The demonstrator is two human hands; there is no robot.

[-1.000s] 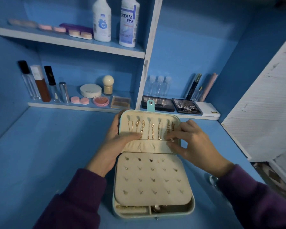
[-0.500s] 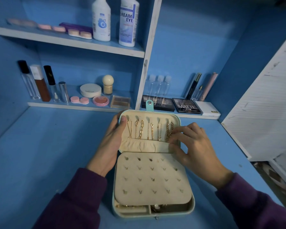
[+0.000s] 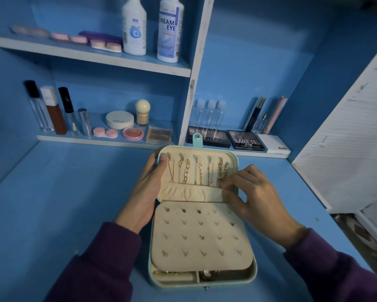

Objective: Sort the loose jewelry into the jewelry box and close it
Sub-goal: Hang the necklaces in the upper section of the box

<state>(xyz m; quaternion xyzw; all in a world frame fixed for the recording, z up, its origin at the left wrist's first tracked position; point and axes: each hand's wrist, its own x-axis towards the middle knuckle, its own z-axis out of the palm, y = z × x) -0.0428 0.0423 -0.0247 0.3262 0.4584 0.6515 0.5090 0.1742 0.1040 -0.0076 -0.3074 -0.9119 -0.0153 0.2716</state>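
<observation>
Blue desktop (image 3: 74, 192), open jewelry box (image 3: 201, 281) lengthwise away, left grip (image 3: 146, 188) clasping far lid (image 3: 196, 154), right grip (image 3: 255, 192) pinching pouch (image 3: 189, 192).

The panel (image 3: 200, 234) hides most of the box's (image 3: 254, 273) compartments; gold pieces (image 3: 168, 273) at its near edge are too small to tell. The pocket (image 3: 189, 192) covers the chains' (image 3: 186, 173) lower ends. Whether the right hand (image 3: 255, 197) pinches chain or pocket is unclear.

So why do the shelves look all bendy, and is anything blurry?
Head view: the wide-angle lens bows the upper shelf near the edges; light is dim and bluish; the jewelry box looks fairly sharp, the pink items far left soft.
</observation>
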